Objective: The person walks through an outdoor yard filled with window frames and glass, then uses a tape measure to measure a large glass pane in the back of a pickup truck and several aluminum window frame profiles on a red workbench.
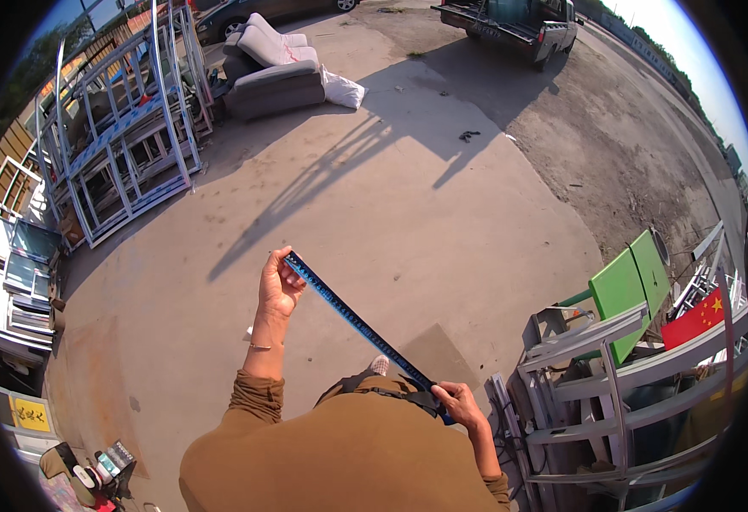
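I hold a long dark blue strip with white markings, like a ruler or measuring tape (352, 317), stretched out in front of my chest. My left hand (278, 286) pinches its far end, raised over the concrete ground. My right hand (457, 403) grips its near end close to my waist. The strip runs diagonally between the two hands. A thin bracelet sits on my left wrist, and I wear brown long sleeves.
Stacked metal window frames (122, 128) lean at the left. Grey sofas (271, 72) stand behind them, with a pickup truck (519, 26) at the top. More metal frames (613, 401), a green board (630, 286) and a red flag (696, 320) are at the right.
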`<action>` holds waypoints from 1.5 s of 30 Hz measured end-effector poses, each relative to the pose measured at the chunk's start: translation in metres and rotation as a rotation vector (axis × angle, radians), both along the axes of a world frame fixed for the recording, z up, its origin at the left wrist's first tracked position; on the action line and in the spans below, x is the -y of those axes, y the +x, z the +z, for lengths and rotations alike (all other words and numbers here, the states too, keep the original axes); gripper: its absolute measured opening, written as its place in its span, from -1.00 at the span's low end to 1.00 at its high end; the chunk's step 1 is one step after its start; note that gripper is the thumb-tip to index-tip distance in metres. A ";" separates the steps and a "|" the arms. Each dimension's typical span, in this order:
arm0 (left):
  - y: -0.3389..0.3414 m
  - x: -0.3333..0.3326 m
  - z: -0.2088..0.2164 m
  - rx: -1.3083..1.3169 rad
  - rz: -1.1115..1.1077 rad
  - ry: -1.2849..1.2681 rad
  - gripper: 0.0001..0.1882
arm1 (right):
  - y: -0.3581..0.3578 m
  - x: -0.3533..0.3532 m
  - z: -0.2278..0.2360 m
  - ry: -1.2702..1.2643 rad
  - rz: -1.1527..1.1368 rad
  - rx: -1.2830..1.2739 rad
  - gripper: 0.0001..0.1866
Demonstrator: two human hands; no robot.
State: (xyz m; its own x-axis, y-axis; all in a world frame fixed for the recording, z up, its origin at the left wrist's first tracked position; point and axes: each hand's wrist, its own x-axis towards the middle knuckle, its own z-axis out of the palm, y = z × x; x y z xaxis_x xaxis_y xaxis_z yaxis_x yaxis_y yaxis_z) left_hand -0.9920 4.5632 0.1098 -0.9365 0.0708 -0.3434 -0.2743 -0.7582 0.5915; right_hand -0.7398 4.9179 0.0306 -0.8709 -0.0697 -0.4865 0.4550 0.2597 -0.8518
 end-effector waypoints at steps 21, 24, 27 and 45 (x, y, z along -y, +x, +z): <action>-0.289 -0.307 -0.047 -0.130 -0.089 -0.340 -0.93 | -0.402 -0.294 -0.045 0.160 -0.214 -0.141 -0.66; -0.335 -0.317 -0.054 -0.125 -0.065 -0.329 -0.94 | -0.485 -0.314 -0.040 0.354 -0.066 -0.176 -0.62; -0.399 -0.329 -0.064 -0.221 -0.166 -0.427 -0.93 | -0.554 -0.324 -0.050 0.478 -0.017 -0.165 -0.61; -0.738 -0.729 -0.112 -1.254 -1.063 -1.140 -0.67 | -0.833 -0.557 -0.081 0.525 0.013 -0.107 -0.68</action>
State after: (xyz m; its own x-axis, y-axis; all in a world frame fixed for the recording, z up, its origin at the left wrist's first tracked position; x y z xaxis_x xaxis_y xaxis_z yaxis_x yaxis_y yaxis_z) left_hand -1.7297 5.2926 -0.0027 -0.3855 0.9202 0.0676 0.5965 0.1926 0.7792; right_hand -1.5727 5.4745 -0.0506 -0.9183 0.1478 -0.3673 0.3664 0.6685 -0.6472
